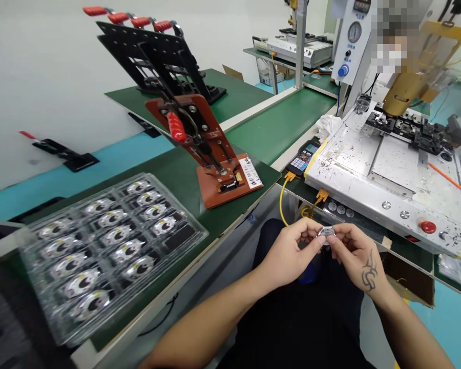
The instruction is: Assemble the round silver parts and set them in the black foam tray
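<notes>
A small silvery metal part, shaped like a watch case [326, 231], is held up over my lap between both hands. My left hand [294, 252] pinches its left side with thumb and forefinger. On the other side, my right hand [352, 251] grips it the same way, thumb in front. The fingertips cover much of the part. To the left lies a clear plastic tray [165, 197] with several similar shiny parts seated in its pockets; one pocket at its right side shows dark with no part in it.
Behind the tray stands a brown clamp fixture [211, 154] with a red handle. A black press with several red handles [157, 56] is farther back. At right sits a white dispensing machine [361, 169] with a red button [427, 226], a keypad controller [303, 158] and yellow cables.
</notes>
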Available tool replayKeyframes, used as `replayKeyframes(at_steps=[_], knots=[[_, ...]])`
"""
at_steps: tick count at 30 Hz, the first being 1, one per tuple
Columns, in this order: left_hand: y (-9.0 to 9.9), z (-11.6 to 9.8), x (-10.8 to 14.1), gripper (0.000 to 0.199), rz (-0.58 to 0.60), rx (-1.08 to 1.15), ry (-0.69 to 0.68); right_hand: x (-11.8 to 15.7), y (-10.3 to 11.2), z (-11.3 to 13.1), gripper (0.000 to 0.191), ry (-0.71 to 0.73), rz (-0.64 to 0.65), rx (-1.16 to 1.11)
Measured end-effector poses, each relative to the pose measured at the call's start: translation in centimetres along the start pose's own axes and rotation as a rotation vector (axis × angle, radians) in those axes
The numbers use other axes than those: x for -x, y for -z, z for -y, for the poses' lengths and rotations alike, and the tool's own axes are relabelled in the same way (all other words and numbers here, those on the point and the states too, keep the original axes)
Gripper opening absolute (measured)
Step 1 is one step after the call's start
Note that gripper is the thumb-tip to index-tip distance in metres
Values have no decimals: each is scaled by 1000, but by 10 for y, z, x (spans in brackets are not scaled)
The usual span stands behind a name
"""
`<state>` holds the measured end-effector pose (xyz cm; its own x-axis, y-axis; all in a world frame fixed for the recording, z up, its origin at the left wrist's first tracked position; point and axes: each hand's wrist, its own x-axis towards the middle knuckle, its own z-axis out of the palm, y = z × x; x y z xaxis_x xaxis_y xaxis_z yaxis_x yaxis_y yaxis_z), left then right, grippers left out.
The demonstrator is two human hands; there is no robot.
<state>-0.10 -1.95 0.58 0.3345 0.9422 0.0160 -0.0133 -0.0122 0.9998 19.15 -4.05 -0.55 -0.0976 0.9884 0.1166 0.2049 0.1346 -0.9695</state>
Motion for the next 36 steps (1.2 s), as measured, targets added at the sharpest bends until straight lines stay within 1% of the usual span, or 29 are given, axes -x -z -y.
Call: replayKeyframes(at_steps=[2,3,4,6,7,9,10,11,12,13,15,16,17,18,19,21,22,23,24,25,27,29,31,32,33,34,35,36], knots=[[2,0,-1,15,-25,-34,0,-6,6,-1,39,83,94,71],[3,-1,-1,15,-41,-56,-3,-10,9,0,47,150,146,130],[5,-1,0,14,-58,-79,-9,-14,11,2,51,230,197,201],[8,-5,2,13,-87,-134,-27,-23,13,6,46,390,274,347],[12,-8,4,13,-88,-169,-43,-27,13,8,43,464,288,404],[24,-22,6,15,-43,-275,-95,-38,10,10,43,589,278,484],[34,-32,6,17,-27,-341,-138,-45,7,10,44,640,259,512],[46,-44,6,19,-37,-417,-199,-52,4,10,44,686,234,535],[61,-58,4,20,-88,-500,-284,-59,1,9,43,719,205,555],[78,-73,1,20,-181,-583,-390,-67,-2,9,42,735,176,569],[115,-99,-10,19,-415,-750,-638,-80,-8,9,40,737,126,562],[134,-109,-17,21,-491,-822,-743,-86,-11,11,38,732,108,547],[152,-116,-25,24,-511,-898,-807,-91,-13,13,37,722,94,527],[167,-119,-32,29,-470,-974,-824,-95,-15,16,36,712,88,503],[179,-120,-39,35,-390,-1041,-808,-97,-17,18,35,703,88,478],[192,-119,-49,46,-255,-1126,-757,-101,-19,23,35,670,89,433],[194,-119,-51,49,-218,-1141,-743,-103,-21,25,35,651,92,411],[194,-121,-53,51,-215,-1137,-742,-106,-24,27,35,633,105,390],[192,-125,-55,52,-242,-1112,-751,-110,-27,28,36,615,118,367],[191,-133,-57,53,-293,-1062,-764,-116,-32,29,36,595,134,344],[193,-156,-66,52,-440,-899,-775,-132,-46,29,38,570,178,304],[206,-179,-79,47,-559,-702,-740,-152,-65,27,38,556,228,287],[229,-194,-89,37,-617,-575,-685,-172,-83,20,38,550,278,285],[242,-195,-90,30,-655,-568,-665,-181,-92,15,38,548,300,286],[254,-191,-87,24,-712,-600,-644,-188,-99,9,38,547,320,287],[266,-183,-80,19,-777,-665,-606,-195,-105,3,39,547,338,289],[275,-171,-71,18,-831,-749,-538,-199,-110,-3,39,548,357,291],[281,-155,-59,19,-859,-826,-427,-204,-115,-8,39,548,376,294]])
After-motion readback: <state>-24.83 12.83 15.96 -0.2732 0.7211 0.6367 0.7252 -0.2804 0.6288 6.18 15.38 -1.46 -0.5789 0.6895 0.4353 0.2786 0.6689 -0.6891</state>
